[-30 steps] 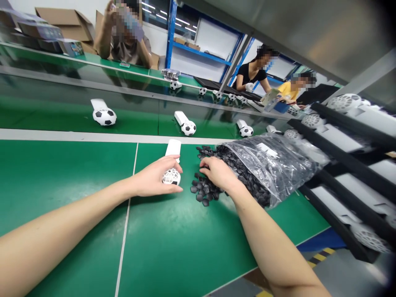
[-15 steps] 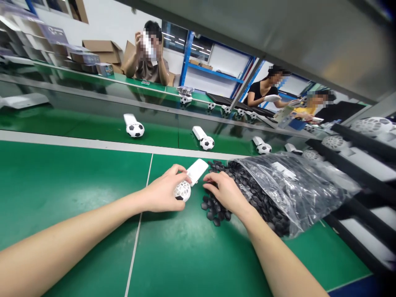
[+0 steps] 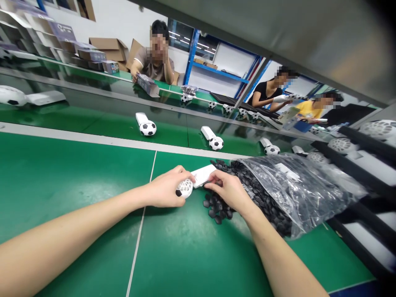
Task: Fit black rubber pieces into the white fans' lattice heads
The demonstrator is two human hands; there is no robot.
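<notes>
My left hand (image 3: 168,187) is wrapped round the ball end of a white item (image 3: 203,175), whose openwork ball (image 3: 185,188) shows black patches at its left side. The flat handle points right, towards my right hand (image 3: 227,187). My right thumb and fingertips are pinched together at the handle's right end; whether they grip it or a small piece is hidden. Loose black pieces (image 3: 218,208) lie beside and below my right fingers, spilling from a clear plastic bag (image 3: 297,185).
Beyond the pale rail, several finished-looking football-ended items (image 3: 216,142) lie on a green conveyor (image 3: 108,121). Black racks (image 3: 365,173) with white parts stand at the right. A metal shelf (image 3: 278,29) hangs overhead. Across the line, a person (image 3: 151,68) holds a box; other people sit farther right.
The white item's handle has turned clockwise, and my right fingers have come to its end. The conveyor items appear farther right. The person opposite has lowered their hand and holds a box.
</notes>
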